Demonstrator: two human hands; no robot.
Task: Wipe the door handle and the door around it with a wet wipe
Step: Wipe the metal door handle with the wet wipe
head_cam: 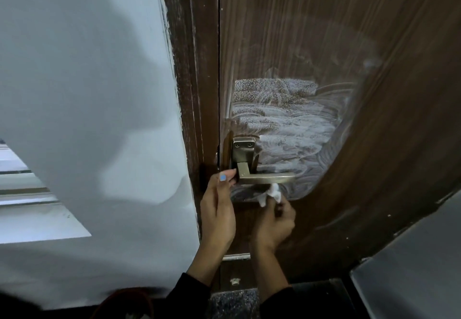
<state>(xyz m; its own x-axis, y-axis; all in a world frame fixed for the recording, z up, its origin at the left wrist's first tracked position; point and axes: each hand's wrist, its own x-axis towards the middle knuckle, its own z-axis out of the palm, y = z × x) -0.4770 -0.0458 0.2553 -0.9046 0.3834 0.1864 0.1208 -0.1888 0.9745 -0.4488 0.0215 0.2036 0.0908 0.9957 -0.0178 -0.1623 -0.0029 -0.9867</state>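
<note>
A brass lever door handle with a square plate sits on a dark brown wooden door. Pale wet streaks cover the door above and to the right of the handle. My left hand pinches the inner end of the lever with fingertips, at the door's edge. My right hand is just below the lever and grips a crumpled white wet wipe, which touches the lever's underside.
The brown door frame runs up on the left, with paint smears along it. A white wall lies further left. A metal bolt plate is lower on the door. A grey surface is at bottom right.
</note>
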